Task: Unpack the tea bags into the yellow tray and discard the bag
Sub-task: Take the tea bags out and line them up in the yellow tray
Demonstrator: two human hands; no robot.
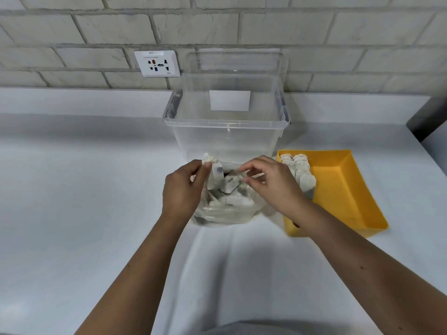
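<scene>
My left hand (pixel 186 187) pinched a tea bag (pixel 215 176) upright; my right hand (pixel 268 182) pinched the plastic bag (pixel 225 211) by its rim, I think. The yellow tray (pixel 343 189) sat just right of that hand.

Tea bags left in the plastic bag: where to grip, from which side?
Pinch the tea bags by their top edges, from above through the open mouth. They stand on end with tops exposed; the plastic bag wraps their lower parts. The left hand and right hand hold the mouth's sides, leaving the middle free.
</scene>
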